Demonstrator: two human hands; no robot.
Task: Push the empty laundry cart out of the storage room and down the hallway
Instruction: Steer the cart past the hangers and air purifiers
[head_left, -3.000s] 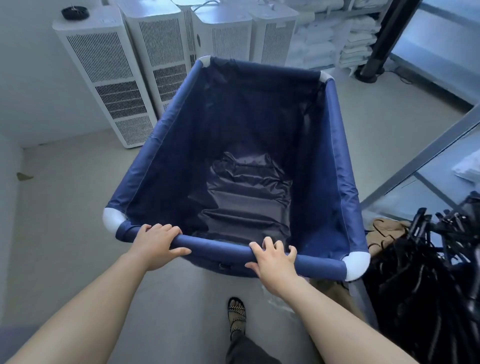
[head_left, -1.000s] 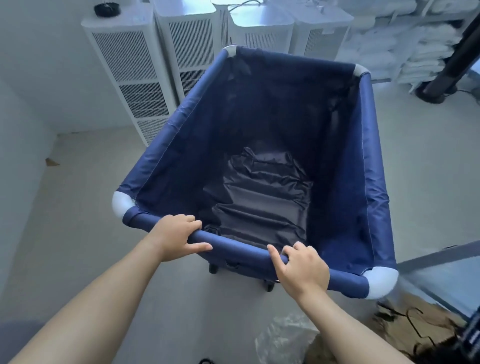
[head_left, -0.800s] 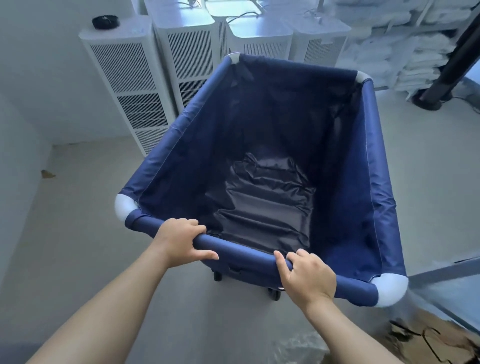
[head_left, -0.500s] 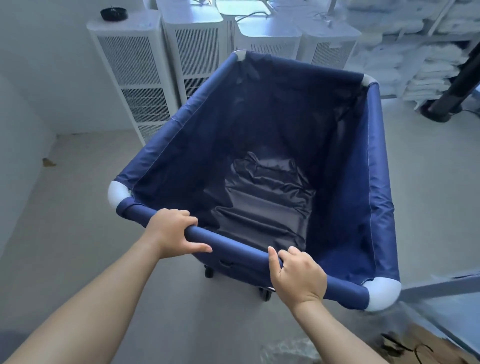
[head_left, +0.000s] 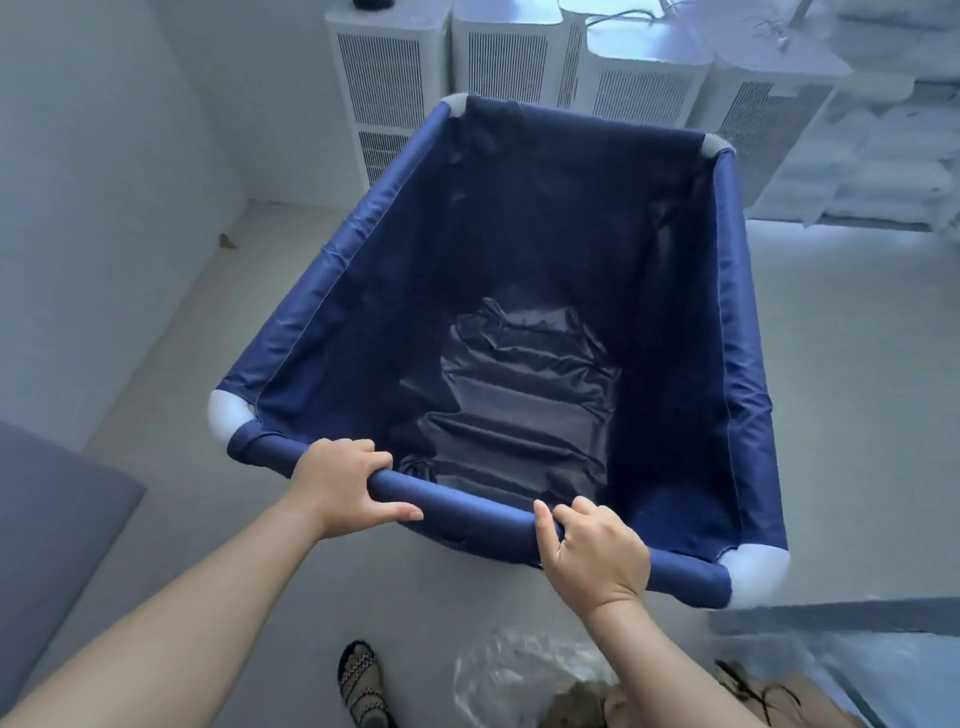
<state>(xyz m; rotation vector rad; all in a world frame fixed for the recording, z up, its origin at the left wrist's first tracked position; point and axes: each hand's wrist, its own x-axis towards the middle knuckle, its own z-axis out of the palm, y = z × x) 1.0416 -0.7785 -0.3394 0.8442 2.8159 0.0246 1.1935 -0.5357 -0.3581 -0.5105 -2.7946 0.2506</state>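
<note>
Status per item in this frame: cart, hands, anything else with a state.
laundry cart: empty, upright, liner creased at bottom
left hand: grips the near rail
right hand: grips the near rail
white units: upright, in a row beyond the cart
plastic bag: crumpled on the floor

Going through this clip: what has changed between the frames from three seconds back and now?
The navy fabric laundry cart has swung leftward, its far end now in front of the white vented units; a clear plastic bag and grey surface have come into view. Unchanged: the left hand and right hand grip the near padded rail, and the cart is empty.
</note>
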